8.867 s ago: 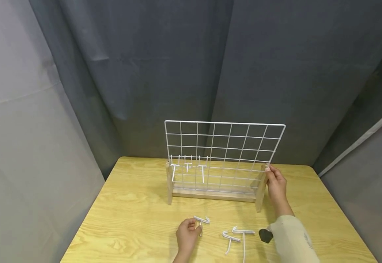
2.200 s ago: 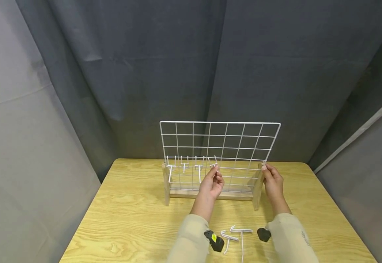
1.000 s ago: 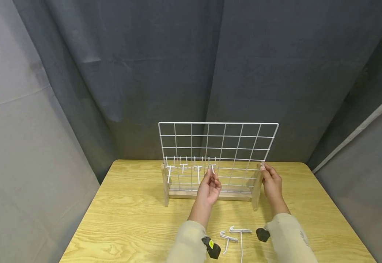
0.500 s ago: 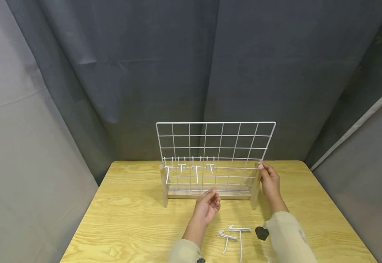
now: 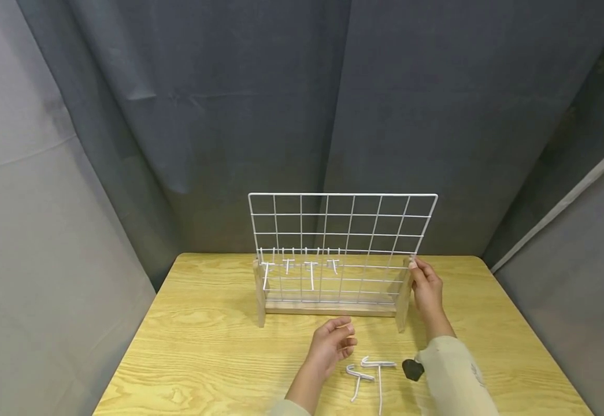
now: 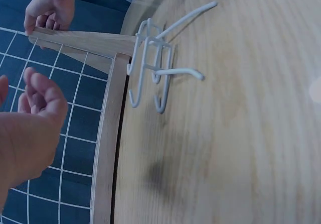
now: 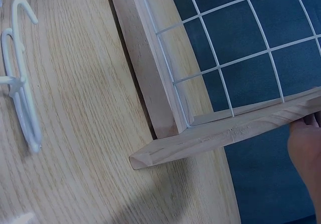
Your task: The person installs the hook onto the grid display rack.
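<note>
A white wire grid panel [image 5: 343,194] stands in a wooden stand [image 5: 330,310]. My right hand [image 5: 428,289] grips the upper end of the stand's right upright [image 7: 235,133], fingers partly hidden behind it. Several white wire hooks, one of them short [image 5: 334,264], hang in a row on the left half of the grid. My left hand [image 5: 330,348] holds nothing; its fingers are loosely bent above the table in front of the stand. Just right of it lie two loose hooks, a shorter one [image 5: 360,375] and a longer one [image 5: 379,381].
The wood-grain table [image 5: 192,346] runs back to a dark grey curtain [image 5: 239,133]. Pale fabric [image 5: 26,231] hangs at the left, and a grey panel [image 5: 588,277] stands at the right. A black wrist device [image 5: 412,370] sits by the right sleeve.
My left hand picked up a hook from the table, hung it on the grid right of the others, let go and drew back down toward the loose hooks. The right hand kept its hold.
</note>
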A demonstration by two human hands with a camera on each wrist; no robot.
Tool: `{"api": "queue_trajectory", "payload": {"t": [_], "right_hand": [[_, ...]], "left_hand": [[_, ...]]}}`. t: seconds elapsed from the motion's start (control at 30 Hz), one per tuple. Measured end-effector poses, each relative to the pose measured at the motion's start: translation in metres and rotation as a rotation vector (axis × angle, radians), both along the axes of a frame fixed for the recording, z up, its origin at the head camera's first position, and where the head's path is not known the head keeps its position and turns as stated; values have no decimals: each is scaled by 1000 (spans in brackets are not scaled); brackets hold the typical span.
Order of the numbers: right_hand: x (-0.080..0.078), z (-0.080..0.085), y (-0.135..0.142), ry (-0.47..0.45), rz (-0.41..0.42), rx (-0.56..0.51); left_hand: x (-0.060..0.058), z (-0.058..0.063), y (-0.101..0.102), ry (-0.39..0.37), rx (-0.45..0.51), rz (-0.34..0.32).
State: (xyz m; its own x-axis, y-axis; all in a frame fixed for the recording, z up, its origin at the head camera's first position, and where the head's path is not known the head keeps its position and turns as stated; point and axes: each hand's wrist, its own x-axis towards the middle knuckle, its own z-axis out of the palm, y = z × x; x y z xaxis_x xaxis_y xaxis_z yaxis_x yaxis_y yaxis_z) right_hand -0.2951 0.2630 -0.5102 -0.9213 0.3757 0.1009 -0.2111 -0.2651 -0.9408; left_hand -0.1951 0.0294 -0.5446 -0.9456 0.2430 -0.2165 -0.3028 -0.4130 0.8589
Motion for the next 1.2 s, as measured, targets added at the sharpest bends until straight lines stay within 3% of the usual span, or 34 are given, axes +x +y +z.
{"api": "queue_trajectory", "payload": {"t": [0.13, 0.4, 0.83, 1.07, 1.2], "right_hand": [[3, 6, -2, -14, -9, -10], [13, 21, -6, -5, 32, 37], [17, 23, -10, -14, 20, 29], [2, 2, -2, 19, 1, 18], [2, 0, 0, 40, 8, 25]], "left_hand": [[8, -1, -2, 63, -99, -54], [21, -10, -5, 165, -242, -100], [45, -32, 3, 237, -336, -18], [54, -37, 2, 297, -464, 1], [58, -43, 2, 314, -516, 6]]}}
